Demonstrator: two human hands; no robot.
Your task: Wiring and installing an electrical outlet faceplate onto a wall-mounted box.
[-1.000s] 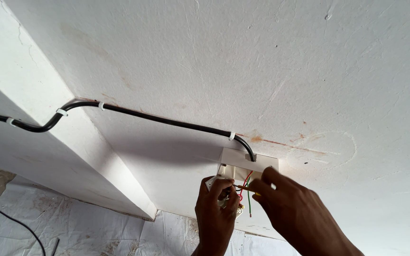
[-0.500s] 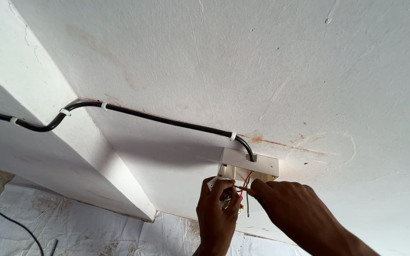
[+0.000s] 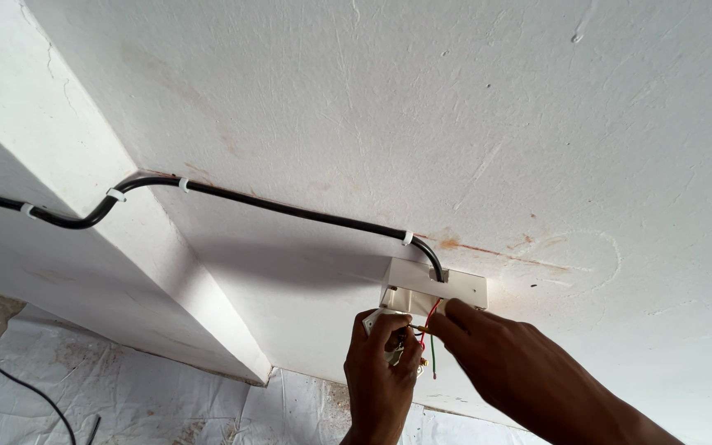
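A white plastic junction box [image 3: 438, 288] is fixed to the white ceiling, with a black cable [image 3: 290, 210] clipped along the ceiling and running into it. Red and green wires [image 3: 430, 325] hang out of the box. My left hand [image 3: 381, 375] is raised under the box and holds a small white fitting [image 3: 389, 330] against the wire ends. My right hand [image 3: 488, 354] reaches in from the lower right, its fingertips pinching the wires just below the box.
A white concrete beam [image 3: 84, 255] crosses the left side, and the cable bends over its edge. White cable clips [image 3: 183, 185] pin the cable. Stained white sheeting [image 3: 125, 395] and a thin black wire [image 3: 18, 383] lie far below at lower left.
Both hands have stayed at the box. My right fingers have shifted slightly closer to the box opening along the wires; the view has tilted a little.
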